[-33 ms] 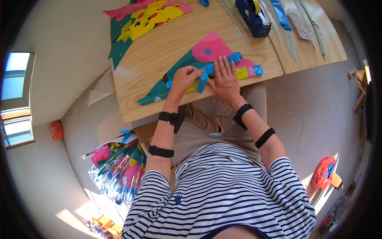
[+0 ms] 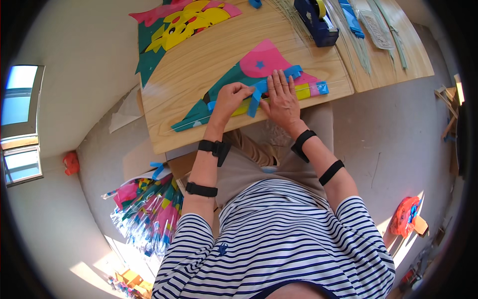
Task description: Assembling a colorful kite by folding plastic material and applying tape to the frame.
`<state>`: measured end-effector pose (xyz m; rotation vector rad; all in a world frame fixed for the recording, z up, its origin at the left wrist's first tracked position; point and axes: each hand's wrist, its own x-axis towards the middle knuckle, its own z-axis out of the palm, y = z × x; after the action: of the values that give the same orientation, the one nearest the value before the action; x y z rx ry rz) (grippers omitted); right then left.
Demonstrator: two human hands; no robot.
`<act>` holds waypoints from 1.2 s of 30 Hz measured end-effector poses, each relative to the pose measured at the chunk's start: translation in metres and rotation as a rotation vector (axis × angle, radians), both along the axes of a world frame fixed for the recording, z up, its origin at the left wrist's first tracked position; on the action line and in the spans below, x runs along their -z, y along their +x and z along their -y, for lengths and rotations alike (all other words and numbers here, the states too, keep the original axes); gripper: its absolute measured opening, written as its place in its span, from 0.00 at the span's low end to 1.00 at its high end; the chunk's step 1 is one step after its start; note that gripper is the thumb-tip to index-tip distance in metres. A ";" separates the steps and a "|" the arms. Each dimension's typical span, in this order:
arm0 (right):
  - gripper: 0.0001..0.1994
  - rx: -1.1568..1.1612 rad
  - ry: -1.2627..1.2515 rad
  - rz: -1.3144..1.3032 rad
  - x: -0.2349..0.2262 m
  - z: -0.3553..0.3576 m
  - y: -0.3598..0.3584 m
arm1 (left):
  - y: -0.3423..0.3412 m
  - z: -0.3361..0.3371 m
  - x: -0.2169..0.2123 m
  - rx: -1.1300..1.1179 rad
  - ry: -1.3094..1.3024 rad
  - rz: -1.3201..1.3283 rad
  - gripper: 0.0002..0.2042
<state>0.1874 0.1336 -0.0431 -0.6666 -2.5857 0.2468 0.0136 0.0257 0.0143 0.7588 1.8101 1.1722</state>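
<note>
Seemingly pinching blue ribbon (image 2: 254,105) with left hand (image 2: 230,102), fingers closed | steadying pink-and-green sheet (image 2: 246,71) on desk (image 2: 194,74) under right hand (image 2: 284,99), fingers flat, gripping nothing | tilting ribbon tail slightly rightward since earlier; still unfinished

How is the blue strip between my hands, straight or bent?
Bent: beside the left hand, the blue strip turns sharply toward the near edge of the table.
</note>
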 end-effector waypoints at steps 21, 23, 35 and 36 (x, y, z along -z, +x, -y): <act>0.36 -0.019 -0.012 0.022 0.000 -0.001 0.003 | 0.034 -0.004 0.045 -0.199 0.108 -0.699 0.10; 0.37 -0.009 -0.010 0.004 0.001 -0.001 0.001 | 0.037 -0.004 0.046 -0.205 0.116 -0.756 0.11; 0.35 0.065 -0.038 -0.205 -0.005 -0.008 0.008 | 0.045 -0.003 0.039 -0.221 0.125 -0.834 0.12; 0.35 0.086 -0.012 -0.216 -0.012 -0.010 0.010 | 0.044 -0.003 0.040 -0.221 0.125 -0.835 0.12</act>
<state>0.1973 0.1434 -0.0314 -0.7130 -2.3465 0.2894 0.0581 0.0287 -0.0253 1.2759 2.5644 1.2094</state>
